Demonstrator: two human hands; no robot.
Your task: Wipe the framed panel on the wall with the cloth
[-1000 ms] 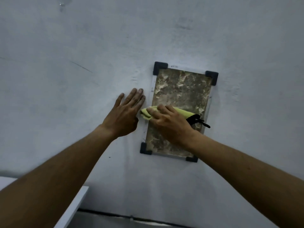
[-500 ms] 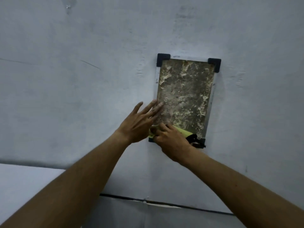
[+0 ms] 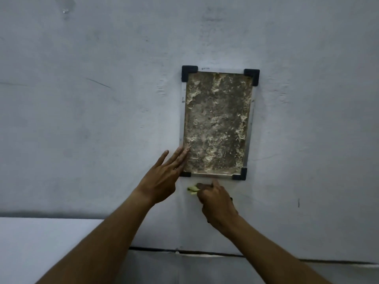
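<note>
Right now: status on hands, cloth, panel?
Left hand open, fingertips at panel lower-left edge. Right hand gripping cloth below frame. Nothing blocking.

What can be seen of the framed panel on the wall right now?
The framed panel is an upright rectangle fixed flat to the pale wall, with a thin silvery frame and black corner caps. Its mottled grey-brown face carries rough whitish patches. The left hand's fingertips rest at its lower left edge, hiding part of that corner. The right hand, gripping the yellow-green cloth, is just below it.

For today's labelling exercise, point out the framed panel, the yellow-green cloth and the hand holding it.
framed panel (image 3: 217, 124), head view, middle of its mottled face
yellow-green cloth (image 3: 191, 189), head view, edge showing past the fingers
right hand (image 3: 217, 201), head view, back of hand
</note>
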